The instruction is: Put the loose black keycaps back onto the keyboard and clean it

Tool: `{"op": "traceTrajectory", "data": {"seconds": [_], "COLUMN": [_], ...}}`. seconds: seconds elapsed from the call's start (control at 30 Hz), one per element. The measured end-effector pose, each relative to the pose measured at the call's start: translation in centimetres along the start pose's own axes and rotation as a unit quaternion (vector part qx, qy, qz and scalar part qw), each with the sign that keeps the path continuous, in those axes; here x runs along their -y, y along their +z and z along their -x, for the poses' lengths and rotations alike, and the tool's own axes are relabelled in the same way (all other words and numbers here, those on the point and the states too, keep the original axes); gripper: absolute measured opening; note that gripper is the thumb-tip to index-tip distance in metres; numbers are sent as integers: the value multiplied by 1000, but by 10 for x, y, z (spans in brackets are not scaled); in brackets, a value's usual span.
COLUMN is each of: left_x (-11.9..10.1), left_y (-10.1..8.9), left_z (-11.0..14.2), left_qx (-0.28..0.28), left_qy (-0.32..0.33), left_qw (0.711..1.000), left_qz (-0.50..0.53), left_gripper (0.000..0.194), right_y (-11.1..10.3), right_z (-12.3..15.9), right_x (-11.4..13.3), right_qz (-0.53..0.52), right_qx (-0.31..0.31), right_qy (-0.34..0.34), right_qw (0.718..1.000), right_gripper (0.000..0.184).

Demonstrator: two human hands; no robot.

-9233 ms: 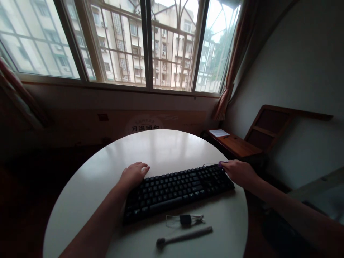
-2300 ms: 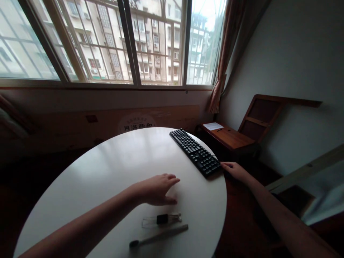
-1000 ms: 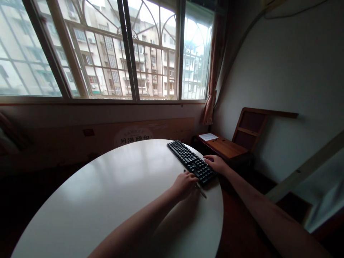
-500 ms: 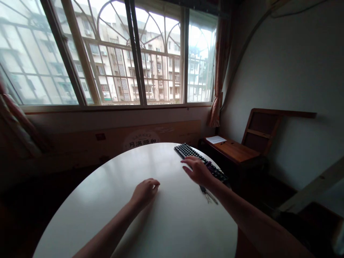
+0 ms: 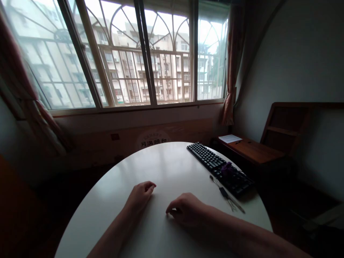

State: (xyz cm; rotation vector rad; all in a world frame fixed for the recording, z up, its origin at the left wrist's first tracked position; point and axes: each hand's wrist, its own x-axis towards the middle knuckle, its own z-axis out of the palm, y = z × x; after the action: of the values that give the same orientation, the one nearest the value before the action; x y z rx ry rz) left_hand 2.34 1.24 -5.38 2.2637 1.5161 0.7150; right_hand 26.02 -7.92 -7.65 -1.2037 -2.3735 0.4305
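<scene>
Over the white round table [image 5: 161, 161], my left hand [image 5: 141, 193] is closed, thumb and fingers drawn together. Anything inside it is hidden. Just to its right, my right hand [image 5: 186, 208] rests low at the tabletop, its fingers curled and the index bent toward the thumb. No object shows in that grip. Beyond the right hand lies a slim brush [image 5: 212, 177] with a dark tip. A small tool with a black grip and thin wire prongs [image 5: 224, 192] lies across it. Behind them is a black keyboard [image 5: 208, 157], with a purple item [image 5: 227, 167] on its keys.
The keyboard runs along the table's right edge. A wooden bench [image 5: 258, 152] holding a white paper [image 5: 230, 138] stands beyond it. A long printed cardboard box [image 5: 188, 130] leans below the barred window [image 5: 166, 61]. Curtains [image 5: 229, 96] hang at both sides.
My right hand has moved from beside the keyboard, back and left toward my left hand, and its fingers have curled in. The view has turned slightly left.
</scene>
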Motion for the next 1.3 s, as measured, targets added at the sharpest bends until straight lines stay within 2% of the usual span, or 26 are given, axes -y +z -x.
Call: {"op": "traceTrajectory", "data": {"seconds": [0.2,0.47,0.63,0.7,0.77,0.83,0.9,0.93,1.0,1.07,1.17,1.23,1.3], "left_x": [-3,-7,3,7,8,6,2,1,-2,-2,-1,-1,-1], "left_y": [2,0,2,2,1,-1,-2,-3,-3,-2,0,1,1], "left_z": [4,5,2,0,-1,-1,-1,0,-1,-1,-3,-3,-3], "left_qx": [4,-19,-18,-18,-18,-14,-7,-4,-3,-4,-8,-8,-9], "left_qy": [-9,-14,-13,-13,-14,-12,-8,-6,-3,-1,4,8,11], "left_qw": [999,999,999,999,999,999,999,999,999,999,1000,1000,1000], "left_qz": [35,43,45,47,45,41,40,40,39,37,27,19,16], "left_gripper": [38,38,38,37,37,38,40,41,43,43,43,42,41], "right_y": [-7,-9,-4,-11,-32,-64,-100,-115,-137,-145,-142,-138,-136], "right_z": [3,5,4,4,6,12,25,33,53,71,87,90,90], "right_x": [5,4,-1,-2,-5,-16,-35,-48,-75,-100,-122,-124,-117], "right_qz": [-24,-21,8,39,80,121,165,189,222,233,226,229,245], "right_qx": [27,19,18,3,-54,-155,-255,-284,-271,-211,-149,-142,-161], "right_qy": [3,-20,-39,-38,-4,77,166,214,316,362,365,363,366], "right_qw": [999,999,999,999,995,977,938,915,882,878,891,892,883], "right_gripper": [29,29,27,28,27,27,28,31,39,38,39,39,40]}}
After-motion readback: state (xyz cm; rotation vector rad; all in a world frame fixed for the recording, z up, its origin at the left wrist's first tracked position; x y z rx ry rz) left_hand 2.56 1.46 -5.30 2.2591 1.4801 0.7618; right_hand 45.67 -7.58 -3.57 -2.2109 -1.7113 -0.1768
